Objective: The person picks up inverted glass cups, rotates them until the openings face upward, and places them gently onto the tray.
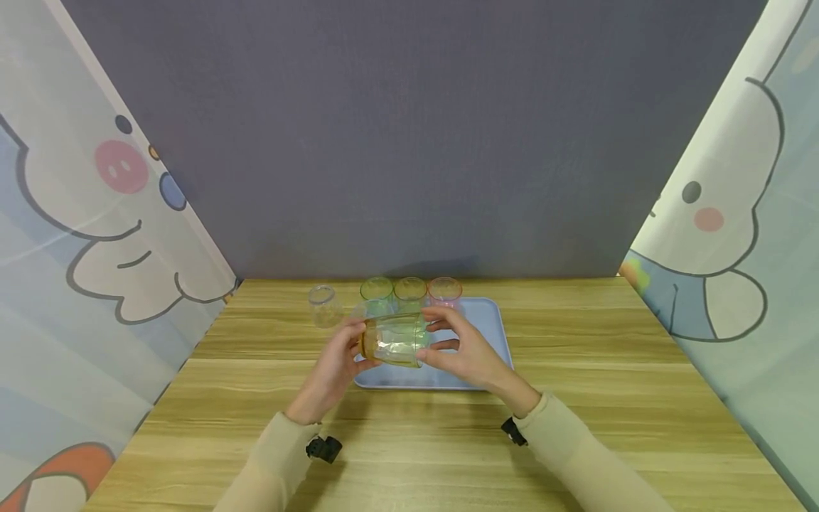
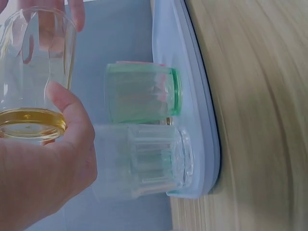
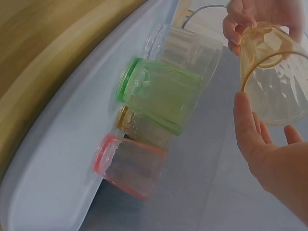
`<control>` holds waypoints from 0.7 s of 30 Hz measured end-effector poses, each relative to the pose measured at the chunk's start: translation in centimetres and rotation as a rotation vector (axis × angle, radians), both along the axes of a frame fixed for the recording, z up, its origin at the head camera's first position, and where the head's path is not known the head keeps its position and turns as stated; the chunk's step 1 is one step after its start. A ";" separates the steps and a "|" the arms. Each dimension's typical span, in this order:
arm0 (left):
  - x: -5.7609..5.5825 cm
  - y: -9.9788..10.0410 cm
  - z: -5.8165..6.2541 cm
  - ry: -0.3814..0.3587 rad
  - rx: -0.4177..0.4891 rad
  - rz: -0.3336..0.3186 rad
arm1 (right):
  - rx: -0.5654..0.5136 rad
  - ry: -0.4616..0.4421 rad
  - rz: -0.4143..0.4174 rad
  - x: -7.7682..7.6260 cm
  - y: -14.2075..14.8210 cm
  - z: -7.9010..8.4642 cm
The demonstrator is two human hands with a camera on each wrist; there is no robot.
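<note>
Both hands hold a clear amber-tinted drinking glass on its side above the tray in the head view. My left hand grips it round the thick amber base, thumb against the wall in the left wrist view. At the rim end, my right hand spans the mouth, thumb and fingers on opposite sides. Below, on a light blue tray, stand a green glass, an amber one, a pink one and a clear one. The held glass hides part of them in the head view.
Left of the tray, another clear glass stands on the wooden table. A grey panel rises behind the table's back edge. Printed cartoon curtains hang along both sides.
</note>
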State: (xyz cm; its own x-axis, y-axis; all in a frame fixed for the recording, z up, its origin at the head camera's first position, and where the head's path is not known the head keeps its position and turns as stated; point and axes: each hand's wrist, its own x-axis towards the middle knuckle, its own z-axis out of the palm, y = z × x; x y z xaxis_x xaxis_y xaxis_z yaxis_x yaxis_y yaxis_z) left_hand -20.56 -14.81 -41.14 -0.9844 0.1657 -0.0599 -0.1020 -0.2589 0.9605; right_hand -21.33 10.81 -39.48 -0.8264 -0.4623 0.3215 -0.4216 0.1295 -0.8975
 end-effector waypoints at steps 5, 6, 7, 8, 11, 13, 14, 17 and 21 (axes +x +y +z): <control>-0.1 0.6 -0.1 0.008 0.001 -0.005 | 0.009 -0.005 -0.011 -0.1 0.0 -0.2; -0.1 0.7 -0.2 0.009 0.005 -0.009 | 0.015 -0.005 -0.017 -0.1 0.0 -0.2; -0.1 0.8 -0.2 0.010 0.006 -0.012 | 0.017 -0.011 -0.019 -0.1 0.0 -0.2; -0.1 0.8 -0.2 0.011 0.007 -0.017 | 0.017 -0.017 -0.018 -0.1 0.0 -0.2; -0.1 1.1 -0.4 0.009 0.010 -0.032 | 0.007 -0.045 -0.007 -0.1 0.0 -0.3; -0.1 1.2 -0.4 0.005 0.011 -0.038 | -0.007 -0.065 0.004 -0.1 0.1 -0.3; -0.1 1.2 -0.4 0.001 0.015 -0.044 | -0.011 -0.067 0.005 -0.1 0.1 -0.3; -0.1 1.1 -0.4 -0.015 0.013 -0.068 | -0.015 -0.063 0.001 0.0 0.2 -0.3; -0.3 0.7 -0.1 -0.022 -0.017 -0.128 | -0.019 -0.042 0.001 -0.1 0.4 -0.4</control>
